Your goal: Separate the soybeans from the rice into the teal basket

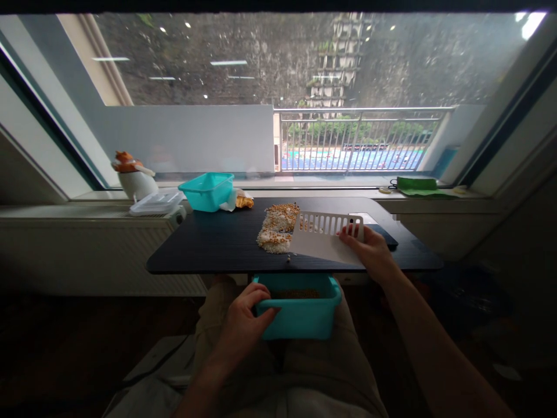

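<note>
My right hand (368,247) grips a white slotted plastic scraper (324,241) by its right end, tilted over the dark table. The scraper's left edge borders a pile of white rice-like grains mixed with orange kernels (278,226) and hides part of it. Below the table's front edge, my left hand (248,307) is closed on the left rim of a turquoise plastic bin (300,319). This bin rests on my lap, with a layer of small brownish grains (296,294) inside. A few loose dark bits (288,259) lie near the table's front edge.
On the black table (209,249), a second turquoise bin (209,191) stands back left beside a crumpled orange-brown wrapper (244,201). A dark flat device (383,235) lies behind my right hand. The sill holds a clear plastic box (157,202), a white pot (137,184) and green cloth (418,187).
</note>
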`<state>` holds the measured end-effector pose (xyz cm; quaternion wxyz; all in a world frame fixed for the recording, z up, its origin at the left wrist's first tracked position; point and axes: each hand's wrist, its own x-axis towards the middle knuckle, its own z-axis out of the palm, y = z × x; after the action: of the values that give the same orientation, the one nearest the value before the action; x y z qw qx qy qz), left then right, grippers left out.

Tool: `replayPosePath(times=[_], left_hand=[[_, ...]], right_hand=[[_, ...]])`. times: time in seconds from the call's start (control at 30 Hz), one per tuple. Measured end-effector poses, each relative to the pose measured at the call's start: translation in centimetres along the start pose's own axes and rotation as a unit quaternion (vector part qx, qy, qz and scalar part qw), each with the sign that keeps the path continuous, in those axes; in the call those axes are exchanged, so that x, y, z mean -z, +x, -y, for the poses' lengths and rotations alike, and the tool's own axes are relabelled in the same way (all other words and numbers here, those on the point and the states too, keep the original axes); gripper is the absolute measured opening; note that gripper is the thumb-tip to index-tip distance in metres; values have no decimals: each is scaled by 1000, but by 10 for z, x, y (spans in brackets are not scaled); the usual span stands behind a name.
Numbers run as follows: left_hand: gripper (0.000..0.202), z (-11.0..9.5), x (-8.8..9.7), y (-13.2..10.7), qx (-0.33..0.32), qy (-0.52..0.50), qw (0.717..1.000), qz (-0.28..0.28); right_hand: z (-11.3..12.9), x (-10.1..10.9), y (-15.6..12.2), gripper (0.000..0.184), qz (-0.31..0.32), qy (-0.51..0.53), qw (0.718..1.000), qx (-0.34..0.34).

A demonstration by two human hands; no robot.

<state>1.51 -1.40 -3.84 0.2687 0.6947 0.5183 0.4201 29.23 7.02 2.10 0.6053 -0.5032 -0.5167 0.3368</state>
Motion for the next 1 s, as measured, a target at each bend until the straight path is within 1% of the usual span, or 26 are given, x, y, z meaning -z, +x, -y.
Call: replayPosePath(times=[0.17,0.33,0.43,0.57,0.63,0.83,1.0], left_hand=[[7,1,0,0,-3,-3,1000,-4],[6,2,-1,0,-8,-11,1000,-5],[5,3,-1,1,-9,-11,1000,-7],[6,2,-1,1,-9,-4,1000,-2],[7,1,-1,1,-8,-1,1000,0],[7,0,-1,1,-5,2,1000,2],[7,1,-1,0,-4,2,1000,0]], right_hand=[[-3,-5,-4,30,19,13,1000,-13],[-5,0,-14,32,35,23,999,-34],[-6,5,-14,33,10,31,999,-33],[-5,10,-3,30,-51,25,998,-18],[-5,10,1,28,-63,13,998,-16],[-6,3,4,29,-58,-4,998,-8],[-6,2,4,30,-35,3,999,-12]])
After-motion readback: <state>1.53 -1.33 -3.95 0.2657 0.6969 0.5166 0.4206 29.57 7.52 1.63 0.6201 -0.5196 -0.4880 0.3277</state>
